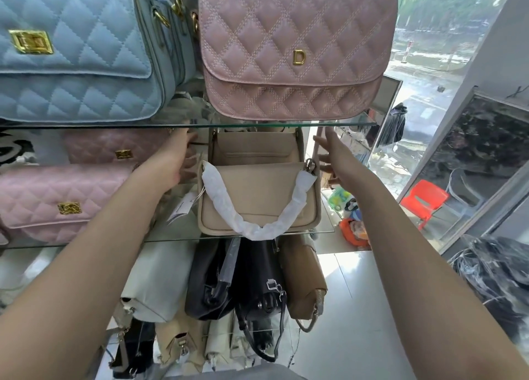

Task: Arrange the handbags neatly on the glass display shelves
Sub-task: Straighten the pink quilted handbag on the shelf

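Reaches forward and up with both arms at once. Stretches the bare left forearm in from the lower left, wrist straight, to the bare left grip, thumb uppermost, fingers bent slightly inward; blurred at the tips, so cannot tell whether they pinch anything. Stretches the bare right forearm in from the lower right to the bare right grip, loose and flat, palm facing inward, fingers straight and pointing up, clasping nothing. Holds the two grips well apart, at about the same height.
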